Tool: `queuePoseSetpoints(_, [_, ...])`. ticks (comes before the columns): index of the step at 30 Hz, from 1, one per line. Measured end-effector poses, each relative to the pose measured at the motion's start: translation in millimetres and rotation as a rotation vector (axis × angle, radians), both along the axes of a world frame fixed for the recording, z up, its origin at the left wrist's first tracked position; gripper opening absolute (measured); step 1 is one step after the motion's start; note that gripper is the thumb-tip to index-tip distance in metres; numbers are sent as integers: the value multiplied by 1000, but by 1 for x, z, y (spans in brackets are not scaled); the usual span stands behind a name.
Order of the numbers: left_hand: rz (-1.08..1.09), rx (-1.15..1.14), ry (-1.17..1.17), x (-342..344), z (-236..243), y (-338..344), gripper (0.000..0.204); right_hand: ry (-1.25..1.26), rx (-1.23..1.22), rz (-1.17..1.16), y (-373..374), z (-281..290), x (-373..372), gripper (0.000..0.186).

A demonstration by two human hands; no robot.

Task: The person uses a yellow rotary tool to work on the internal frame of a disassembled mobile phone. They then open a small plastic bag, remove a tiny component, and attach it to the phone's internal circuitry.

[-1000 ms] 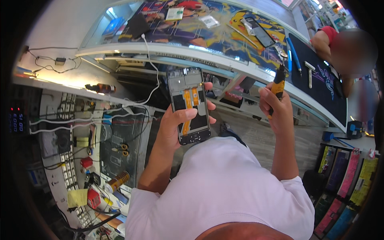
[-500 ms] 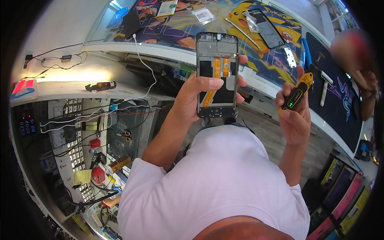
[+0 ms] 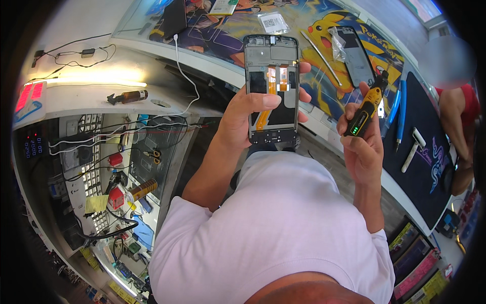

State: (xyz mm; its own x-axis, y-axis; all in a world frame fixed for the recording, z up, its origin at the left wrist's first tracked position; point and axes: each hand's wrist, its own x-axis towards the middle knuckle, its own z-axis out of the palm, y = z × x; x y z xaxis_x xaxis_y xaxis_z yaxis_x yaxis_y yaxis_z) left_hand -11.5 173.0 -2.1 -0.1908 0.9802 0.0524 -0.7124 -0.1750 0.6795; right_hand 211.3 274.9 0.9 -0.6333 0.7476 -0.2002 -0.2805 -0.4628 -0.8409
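Observation:
My left hand grips an opened smartphone upright in front of my chest. The thumb lies across its inner side and the fingertips curl round the right edge. Orange flex cables run over black panels inside the frame, and a dark circuit strip shows at the bottom. To the right, my right hand is closed round a yellow and black electric screwdriver with green lights lit. Its dark head points up and right, apart from the phone.
A cartoon-printed mat bears a phone back cover, a metal stick and a plastic bag. Blue pen-like tools and a white T-shaped tool lie by a black mat. Another person's arm rests there. Cables cross the left bench.
My view has shifted slightly. The screwdriver in my right hand has come a little left, towards the phone. On the right, the other person has moved.

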Motion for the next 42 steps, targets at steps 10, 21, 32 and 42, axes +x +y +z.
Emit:
queuePoseSetpoints(10, [22,-122,299,-82,5,1,61,12,33,-33,-7,6,-76,107])
queuePoseSetpoints(21, [12,-100,256,-170,2,5,57,-109,143,-134,-18,11,-119,84])
queuePoseSetpoints(32, [94,-238,178,-169,2,28,61,-1483,826,-681,23,-6,47,46])
queuePoseSetpoints(42, [38,-340,459,-128,9,68,67,-1485,623,-1047,22,-21,158,49])
